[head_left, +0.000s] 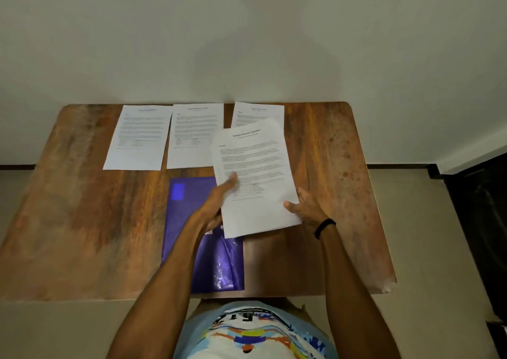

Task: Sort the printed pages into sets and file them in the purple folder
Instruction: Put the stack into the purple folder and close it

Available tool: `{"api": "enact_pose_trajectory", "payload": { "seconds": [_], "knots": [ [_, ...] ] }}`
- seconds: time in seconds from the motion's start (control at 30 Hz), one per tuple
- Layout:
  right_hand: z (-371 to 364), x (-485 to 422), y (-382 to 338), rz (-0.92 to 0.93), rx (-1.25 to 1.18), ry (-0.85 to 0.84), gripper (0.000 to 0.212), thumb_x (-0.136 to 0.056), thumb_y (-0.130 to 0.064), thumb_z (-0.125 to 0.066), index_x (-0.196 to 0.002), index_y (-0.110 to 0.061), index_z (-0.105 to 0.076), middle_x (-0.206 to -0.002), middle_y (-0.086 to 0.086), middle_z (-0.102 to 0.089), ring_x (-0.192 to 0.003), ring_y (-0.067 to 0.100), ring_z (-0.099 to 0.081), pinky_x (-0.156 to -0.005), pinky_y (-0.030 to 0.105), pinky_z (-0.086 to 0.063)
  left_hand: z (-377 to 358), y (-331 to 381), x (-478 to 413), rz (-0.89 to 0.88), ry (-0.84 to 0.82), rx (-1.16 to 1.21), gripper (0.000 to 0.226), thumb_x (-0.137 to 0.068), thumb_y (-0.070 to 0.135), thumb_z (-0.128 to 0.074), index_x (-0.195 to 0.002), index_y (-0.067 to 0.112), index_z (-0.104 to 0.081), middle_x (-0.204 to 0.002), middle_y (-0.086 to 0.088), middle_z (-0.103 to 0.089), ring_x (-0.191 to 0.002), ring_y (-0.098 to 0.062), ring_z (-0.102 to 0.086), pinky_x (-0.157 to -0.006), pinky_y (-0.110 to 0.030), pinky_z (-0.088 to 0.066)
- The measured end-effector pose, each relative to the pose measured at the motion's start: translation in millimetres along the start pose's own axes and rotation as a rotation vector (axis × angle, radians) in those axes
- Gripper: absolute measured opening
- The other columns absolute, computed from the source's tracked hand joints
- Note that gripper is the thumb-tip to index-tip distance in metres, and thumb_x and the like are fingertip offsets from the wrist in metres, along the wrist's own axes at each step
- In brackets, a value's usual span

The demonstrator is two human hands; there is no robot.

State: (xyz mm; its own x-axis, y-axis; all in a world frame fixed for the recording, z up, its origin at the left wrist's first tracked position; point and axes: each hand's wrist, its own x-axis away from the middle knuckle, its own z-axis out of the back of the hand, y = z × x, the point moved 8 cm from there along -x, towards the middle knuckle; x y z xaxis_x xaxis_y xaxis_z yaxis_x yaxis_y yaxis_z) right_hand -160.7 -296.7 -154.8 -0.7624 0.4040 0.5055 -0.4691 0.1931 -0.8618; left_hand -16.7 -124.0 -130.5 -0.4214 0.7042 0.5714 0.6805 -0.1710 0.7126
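Fingers of both hands are pinching one stack of printed pages [253, 177], left hand [216, 202] on its left edge, right hand [307, 207] at the lower right corner, held a bit tilted above the wooden table [68, 207]. The purple folder [186, 210] lies flat just under it. Three more pages sit in a row at the far edge: left page [138, 138], middle page [193, 133], right page [256, 113], partly covered by the stack.

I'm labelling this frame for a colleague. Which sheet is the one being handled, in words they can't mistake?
On the wooden table, three printed pages lie flat in a row along the far edge. The held page is nearer, tilted, lifted between the left hand and right hand, partly covering the rightmost page and purple folder.
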Motion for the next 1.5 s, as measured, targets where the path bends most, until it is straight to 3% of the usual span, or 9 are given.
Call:
{"api": "enact_pose_trajectory", "payload": {
  "seconds": [0.17, 0.37, 0.67, 0.8, 0.93, 1.07, 1.17, 1.27, 1.5],
  "knots": [
    [-28.4, 13.2, -11.7, -0.031, -0.097, -0.049, 0.059, -0.086, -0.032, -0.078, -0.136, -0.015, -0.052, -0.136, 0.01, -0.063, -0.118, 0.025, -0.065, -0.1, 0.05, -0.053, 24.0, 15.8, 9.1, -0.093, -0.02, -0.151, 0.045, -0.092, 0.002, -0.065, -0.136, 0.008, -0.056, -0.134, -0.014, -0.063, -0.121, -0.036, -0.061, -0.106, -0.059, -0.043],
    [-71.4, 17.7, -14.5, -0.163, -0.495, -0.193, 0.045, -0.107, -0.038, -0.032, -0.147, -0.02, -0.044, -0.147, 0.012, -0.052, -0.135, 0.032, -0.051, -0.112, 0.052, -0.04, 36.6, 19.7, 35.4, -0.058, -0.277, -0.035, 0.057, -0.089, -0.004, -0.055, -0.145, 0.003, -0.044, -0.145, -0.023, -0.05, -0.131, -0.044, -0.049, -0.109, -0.06, -0.038],
    [-93.1, 4.3, -53.4, 0.231, -0.113, 0.059, 0.057, -0.093, -0.027, -0.072, -0.144, -0.018, -0.047, -0.137, -0.001, -0.062, -0.126, 0.019, -0.06, -0.101, 0.037, -0.053, 99.5, 20.9, 32.7, -0.187, 0.158, -0.052, 0.061, -0.076, 0.012, -0.083, -0.133, 0.01, -0.06, -0.132, -0.014, -0.064, -0.12, -0.036, -0.062, -0.105, -0.063, -0.043],
    [-89.3, 0.0, -35.3, 0.124, -0.168, 0.096, 0.058, -0.082, -0.053, -0.074, -0.125, -0.015, -0.063, -0.12, 0.005, -0.072, -0.111, 0.029, -0.069, -0.092, 0.05, -0.057, 112.5, 18.4, 33.8, -0.23, 0.246, 0.007, 0.055, -0.082, 0.017, -0.08, -0.134, 0.017, -0.061, -0.133, -0.01, -0.064, -0.119, -0.035, -0.063, -0.101, -0.06, -0.047],
    [-105.5, 4.6, -22.5, 0.053, -0.054, -0.093, 0.03, -0.092, -0.041, -0.068, -0.119, -0.032, -0.063, -0.114, -0.004, -0.073, -0.103, 0.015, -0.071, -0.079, 0.031, -0.059, 119.4, 14.0, 32.0, -0.226, 0.361, -0.017, 0.04, -0.087, 0.014, -0.074, -0.126, 0.016, -0.066, -0.121, -0.009, -0.071, -0.109, -0.032, -0.069, -0.095, -0.058, -0.052],
    [-105.7, 7.9, -2.1, -0.153, -0.083, -0.2, 0.064, -0.079, -0.062, -0.073, -0.124, -0.018, -0.064, -0.12, 0.005, -0.072, -0.109, 0.023, -0.07, -0.093, 0.042, -0.057, 116.1, 9.4, 34.8, -0.17, 0.293, -0.061, 0.045, -0.083, 0.016, -0.077, -0.126, 0.014, -0.065, -0.122, -0.013, -0.07, -0.11, -0.037, -0.067, -0.098, -0.063, -0.049],
    [-107.0, 7.7, 1.0, -0.201, -0.34, -0.19, 0.047, -0.093, -0.058, -0.058, -0.117, -0.02, -0.069, -0.12, 0.012, -0.067, -0.105, 0.029, -0.064, -0.086, 0.039, -0.053, 103.8, 18.0, 45.4, -0.155, 0.113, -0.004, 0.052, -0.088, 0.012, -0.07, -0.137, 0.009, -0.054, -0.134, -0.019, -0.061, -0.121, -0.042, -0.06, -0.103, -0.06, -0.045],
    [-114.7, 4.1, 6.1, -0.249, -0.6, -0.203, 0.05, -0.102, -0.049, -0.048, -0.141, -0.019, -0.055, -0.143, 0.014, -0.052, -0.129, 0.037, -0.05, -0.111, 0.051, -0.036, 95.8, 23.7, 48.9, -0.157, -0.008, -0.053, 0.049, -0.096, 0.002, -0.06, -0.143, 0.008, -0.047, -0.137, -0.016, -0.06, -0.124, -0.037, -0.059, -0.103, -0.053, -0.047],
    [-125.2, -8.9, -12.8, -0.123, -0.213, -0.183, 0.047, -0.093, -0.02, -0.071, -0.137, -0.015, -0.057, -0.133, 0.007, -0.065, -0.12, 0.027, -0.064, -0.104, 0.052, -0.049, 117.7, 10.5, 35.6, -0.149, 0.361, -0.319, 0.052, -0.084, 0.006, -0.076, -0.129, 0.017, -0.053, -0.121, -0.001, -0.07, -0.111, -0.023, -0.067, -0.097, -0.05, -0.054]
  ]
}}
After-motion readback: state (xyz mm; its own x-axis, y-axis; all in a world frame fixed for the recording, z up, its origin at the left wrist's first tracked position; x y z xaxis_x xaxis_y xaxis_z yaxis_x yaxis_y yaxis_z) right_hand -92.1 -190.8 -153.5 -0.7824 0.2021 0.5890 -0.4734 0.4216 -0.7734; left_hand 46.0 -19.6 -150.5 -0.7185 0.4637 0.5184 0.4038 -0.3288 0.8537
